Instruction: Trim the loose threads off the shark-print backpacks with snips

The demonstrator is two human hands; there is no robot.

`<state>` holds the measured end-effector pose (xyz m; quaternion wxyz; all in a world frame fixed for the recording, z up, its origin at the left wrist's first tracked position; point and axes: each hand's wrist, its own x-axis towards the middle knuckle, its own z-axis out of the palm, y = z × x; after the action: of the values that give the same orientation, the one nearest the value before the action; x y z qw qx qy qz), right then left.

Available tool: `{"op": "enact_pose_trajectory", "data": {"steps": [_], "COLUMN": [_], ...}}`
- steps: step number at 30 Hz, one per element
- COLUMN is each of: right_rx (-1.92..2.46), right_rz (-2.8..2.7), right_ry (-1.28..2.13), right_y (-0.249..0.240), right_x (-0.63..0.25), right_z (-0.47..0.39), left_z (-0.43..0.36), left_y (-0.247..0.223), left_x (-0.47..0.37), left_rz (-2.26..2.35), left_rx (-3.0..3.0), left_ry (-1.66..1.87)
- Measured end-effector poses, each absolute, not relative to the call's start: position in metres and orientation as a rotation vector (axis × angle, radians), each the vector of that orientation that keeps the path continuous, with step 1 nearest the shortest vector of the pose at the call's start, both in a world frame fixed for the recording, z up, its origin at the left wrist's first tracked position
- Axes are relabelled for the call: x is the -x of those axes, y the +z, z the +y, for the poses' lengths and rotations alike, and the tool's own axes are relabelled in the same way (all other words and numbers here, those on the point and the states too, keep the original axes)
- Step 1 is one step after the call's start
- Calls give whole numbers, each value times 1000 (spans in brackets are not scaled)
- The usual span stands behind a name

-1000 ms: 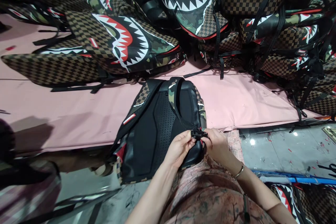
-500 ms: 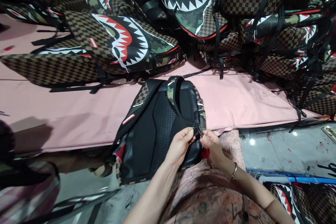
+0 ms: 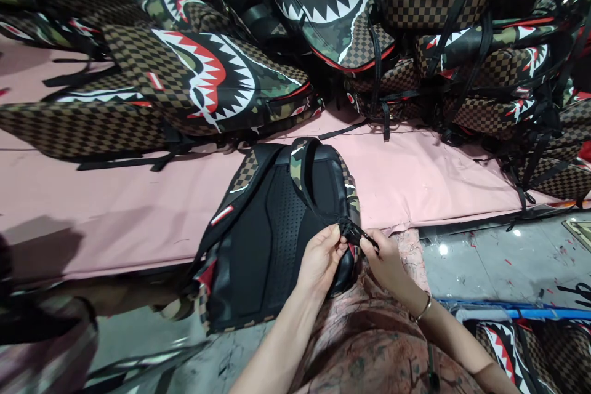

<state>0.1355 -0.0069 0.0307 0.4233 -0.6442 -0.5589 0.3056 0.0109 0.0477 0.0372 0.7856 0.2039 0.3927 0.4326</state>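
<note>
A backpack (image 3: 244, 258) lies back panel up, partly on the pink-covered table and partly over its front edge towards my lap. Its shoulder strap (image 3: 298, 166), camouflage-patterned at the top, curves down to a bunch of black webbing (image 3: 354, 233) at the right side. Thumb and fingers of my left hand (image 3: 317, 261) pinch the bunched webbing at the strap's lower end. My right hand (image 3: 385, 261), just to the right, is closed on a free stretch of that webbing. A buckle there, if any, is too small and dark to make out.
Several shark-mouth backpacks (image 3: 207, 80) with brown checks are piled along the back of the pink table (image 3: 138, 209). Loose black straps hang from the right-hand pile. At lower right, more bags (image 3: 498, 345) sit beside a blue edge. Another person's sleeve (image 3: 64, 345) shows at lower left.
My right hand has moved a little right, away from the left, with a stretch of black webbing now drawn out between them. The view has shifted slightly.
</note>
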Motion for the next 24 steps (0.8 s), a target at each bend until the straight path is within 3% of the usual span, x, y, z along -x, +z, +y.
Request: {"op": "enact_pose_trajectory", "data": {"steps": [7, 24], "right_rx": [1633, 1624], "right_rz": [-1559, -1669], "right_ry": [585, 569], "right_y": [22, 25], "right_x": [-127, -131], "right_z": [-14, -5], "left_z": [45, 42], "left_y": [37, 33], "left_x": [-11, -7], "left_rz": [843, 828], "left_rx": [-452, -458], "left_ry": [932, 919]}}
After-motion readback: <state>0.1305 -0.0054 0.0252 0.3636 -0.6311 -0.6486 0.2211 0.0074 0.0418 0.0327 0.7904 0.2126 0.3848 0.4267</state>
